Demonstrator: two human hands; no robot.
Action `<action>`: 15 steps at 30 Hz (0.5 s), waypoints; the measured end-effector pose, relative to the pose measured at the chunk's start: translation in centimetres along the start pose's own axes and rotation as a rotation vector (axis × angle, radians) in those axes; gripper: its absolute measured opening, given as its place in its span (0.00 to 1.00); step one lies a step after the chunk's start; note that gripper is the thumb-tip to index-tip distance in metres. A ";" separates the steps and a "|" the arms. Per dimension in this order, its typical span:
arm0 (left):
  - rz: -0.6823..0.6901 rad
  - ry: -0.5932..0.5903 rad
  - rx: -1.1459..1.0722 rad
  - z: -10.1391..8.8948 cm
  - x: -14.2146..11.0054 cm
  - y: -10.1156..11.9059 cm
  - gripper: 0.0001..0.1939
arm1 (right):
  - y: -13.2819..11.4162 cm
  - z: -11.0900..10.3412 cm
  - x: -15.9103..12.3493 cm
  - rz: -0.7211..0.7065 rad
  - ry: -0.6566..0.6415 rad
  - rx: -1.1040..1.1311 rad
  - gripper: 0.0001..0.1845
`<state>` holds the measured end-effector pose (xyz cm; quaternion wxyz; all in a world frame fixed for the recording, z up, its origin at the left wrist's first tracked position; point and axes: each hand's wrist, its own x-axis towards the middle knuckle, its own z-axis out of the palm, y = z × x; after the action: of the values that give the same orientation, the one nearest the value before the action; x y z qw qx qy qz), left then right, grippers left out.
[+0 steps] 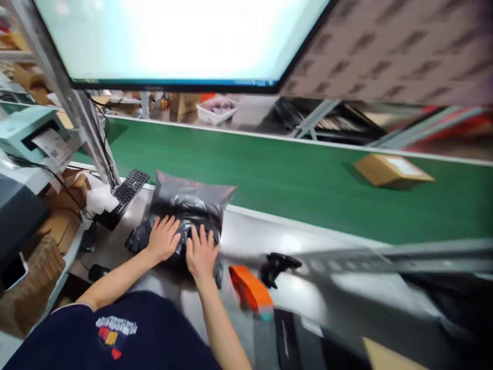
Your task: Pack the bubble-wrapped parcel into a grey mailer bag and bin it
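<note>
Left hand [164,239] and right hand [202,252]: grip of both was open, fingers spread flat on glossy grey-black plastic mailer bag [185,198]. Bag lay near back edge of grey metal bench [262,231], by green conveyor belt [269,169]. Slippery bag could slide onto belt if pressed too hard. Orange plastic object [249,289] and black plastic object [278,267] stood close right, maybe in way. Black keyboard [125,195] lay near left.
</note>
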<state>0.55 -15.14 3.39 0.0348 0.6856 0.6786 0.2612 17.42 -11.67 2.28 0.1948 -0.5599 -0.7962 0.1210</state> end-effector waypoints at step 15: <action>-0.384 0.867 0.405 -36.4 8.9 -19.4 0.08 | 0.7 3.9 10.7 -0.064 0.119 0.277 0.49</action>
<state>-32.41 -16.44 29.74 -0.3358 0.3705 0.7813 0.3737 13.06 -1.28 0.41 0.3208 -0.5083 -0.7763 0.1899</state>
